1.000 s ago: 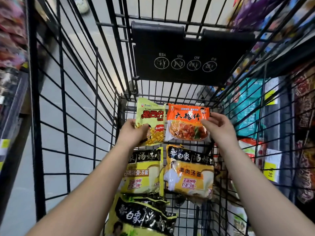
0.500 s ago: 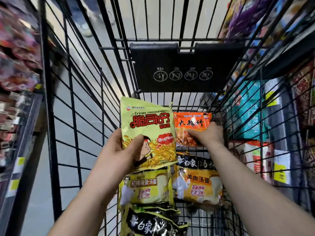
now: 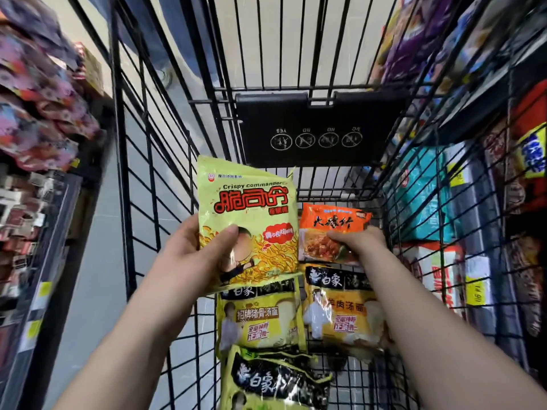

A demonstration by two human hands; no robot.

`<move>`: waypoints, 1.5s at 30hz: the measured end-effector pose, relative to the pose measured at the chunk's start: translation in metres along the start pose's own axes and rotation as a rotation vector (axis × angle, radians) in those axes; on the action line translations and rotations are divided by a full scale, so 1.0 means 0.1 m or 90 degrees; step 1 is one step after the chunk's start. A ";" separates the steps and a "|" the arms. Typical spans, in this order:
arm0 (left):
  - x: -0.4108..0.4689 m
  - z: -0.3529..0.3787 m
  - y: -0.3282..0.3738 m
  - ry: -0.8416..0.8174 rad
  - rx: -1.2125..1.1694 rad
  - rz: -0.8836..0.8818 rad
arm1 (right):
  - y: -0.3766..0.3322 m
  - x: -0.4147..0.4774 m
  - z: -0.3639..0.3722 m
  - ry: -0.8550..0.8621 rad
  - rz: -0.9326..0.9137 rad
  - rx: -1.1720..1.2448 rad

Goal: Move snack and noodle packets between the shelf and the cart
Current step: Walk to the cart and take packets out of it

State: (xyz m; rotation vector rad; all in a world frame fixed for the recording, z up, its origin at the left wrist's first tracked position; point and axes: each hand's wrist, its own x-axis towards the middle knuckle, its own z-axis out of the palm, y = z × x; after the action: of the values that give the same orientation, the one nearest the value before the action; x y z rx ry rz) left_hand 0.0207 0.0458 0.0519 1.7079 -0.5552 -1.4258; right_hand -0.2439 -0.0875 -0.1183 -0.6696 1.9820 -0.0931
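Gripped in the left hand (image 3: pixel 189 255), thumb across the front and fingers behind, raised above the cart (image 3: pixel 154 173) floor: a yellow-green snack packet (image 3: pixel 251 208) printed "Crispy commander" over big red Chinese characters, with a cartoon figure among golden strips.

Pinched low at the cart's far end by the right hand (image 3: pixel 355 241), fingers curled over its lower half: an orange packet (image 3: pixel 331 220) with black brush characters and a photo of a reddish dish.

Flat on the cart bottom, all branded 白象 in white on black: a yellow noodle packet (image 3: pixel 260 318) reading 招牌猪骨汤面; just beside it on the right, an orange-yellow noodle packet (image 3: pixel 340 315) reading 羊肉汤面; nearest, a crumpled noodle packet (image 3: pixel 275 380).

On the black seat flap (image 3: pixel 319 119), upside down: "YES" and three "NO" over round pictograms.

Through the wire on the right: a shelf (image 3: pixel 479 214) with teal and red packs, and a yellow price tag (image 3: pixel 476 291), digits unclear.
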 end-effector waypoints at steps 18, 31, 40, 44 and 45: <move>-0.88 -0.07 1.06 -0.097 -0.004 0.111 | -0.07 -2.14 -1.43 -0.095 -0.313 0.326; -1.71 -0.09 2.13 -0.254 0.008 0.246 | 0.31 -4.33 -2.58 -0.031 -0.488 0.415; -2.19 0.54 2.34 -0.447 0.036 0.271 | 1.40 -5.40 -2.84 0.208 -0.469 0.553; -2.67 0.89 2.36 -0.541 0.043 0.282 | 1.92 -5.99 -2.95 0.328 -0.486 0.598; -2.82 0.95 2.36 -0.563 0.046 0.290 | 2.04 -6.13 -2.97 0.350 -0.493 0.608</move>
State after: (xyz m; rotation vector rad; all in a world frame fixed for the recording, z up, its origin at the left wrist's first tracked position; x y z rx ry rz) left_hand -0.1035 0.0991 0.4069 0.8271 -1.3772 -1.7664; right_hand -0.3658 0.3233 0.4492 -0.7449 1.7370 -1.7139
